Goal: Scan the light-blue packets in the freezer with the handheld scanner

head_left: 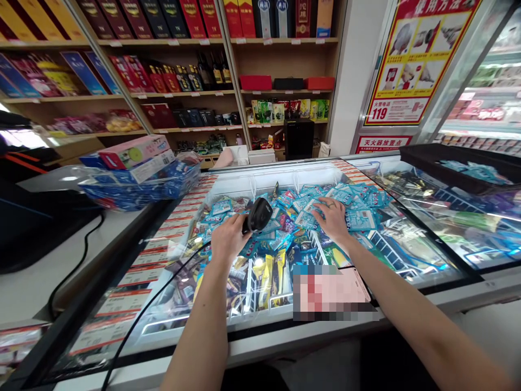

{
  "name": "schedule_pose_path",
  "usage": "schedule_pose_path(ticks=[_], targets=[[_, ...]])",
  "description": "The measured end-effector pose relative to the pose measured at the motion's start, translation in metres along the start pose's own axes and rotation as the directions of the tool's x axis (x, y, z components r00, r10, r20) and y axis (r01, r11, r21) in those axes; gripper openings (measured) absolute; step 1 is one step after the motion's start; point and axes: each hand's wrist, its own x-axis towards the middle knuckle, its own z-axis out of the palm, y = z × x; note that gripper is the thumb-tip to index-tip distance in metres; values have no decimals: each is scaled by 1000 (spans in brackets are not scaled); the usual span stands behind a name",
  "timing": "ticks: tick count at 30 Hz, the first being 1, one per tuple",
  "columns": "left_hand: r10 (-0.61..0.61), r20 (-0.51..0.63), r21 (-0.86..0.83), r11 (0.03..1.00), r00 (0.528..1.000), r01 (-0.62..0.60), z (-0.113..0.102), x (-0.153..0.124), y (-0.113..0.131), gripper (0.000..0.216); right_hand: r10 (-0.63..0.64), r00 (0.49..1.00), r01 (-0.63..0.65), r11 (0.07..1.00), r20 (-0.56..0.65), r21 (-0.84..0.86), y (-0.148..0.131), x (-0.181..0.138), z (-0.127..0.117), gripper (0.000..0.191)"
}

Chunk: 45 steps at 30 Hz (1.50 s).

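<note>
A black handheld barcode scanner (259, 215) with a cord is gripped in my left hand (228, 234), its head tilted over the packets. My right hand (332, 218) rests with fingers spread on a spread-out pile of light-blue packets (360, 219); a ring shows on one finger. No packet is plainly held by it. The packets seem to lie on the glass top of a chest freezer (240, 335). Below the glass, yellow-wrapped items (266, 279) stand in white wire baskets. A pink phone (358, 285), partly blurred out, lies by my right forearm.
Boxes and a plastic-wrapped blue pack (142, 184) stand at the left. A black tray (459, 168) with more blue packets sits at the right. The scanner's cord (157, 296) runs across the glass on the left. Stocked shelves (171, 95) rise behind the freezer.
</note>
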Motion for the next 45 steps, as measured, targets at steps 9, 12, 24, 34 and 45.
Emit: schedule_pose_path(ticks=[9, 12, 24, 34, 45], targets=[[-168, -19, -3, 986, 986, 168, 0, 0, -12, 37, -43, 997, 50, 990, 57, -134, 0, 1, 0, 33], [-223, -38, -11, 975, 974, 223, -3, 0, -13, 35, -40, 999, 46, 979, 35, -196, 0, 1, -1, 30], [-323, -47, -38, 946, 945, 321, -7, -1, -17, 34, -393, 849, 378, 919, 353, 112, -45, 51, 20, 39], [-327, -30, -61, 944, 945, 324, -6, -2, -20, 34, -501, 700, 493, 855, 509, 162, -92, 84, 53, 35], [-260, -3, -45, 965, 966, 259, -5, -3, -15, 33, -367, 694, 368, 920, 619, 133, -85, 100, 56, 68]])
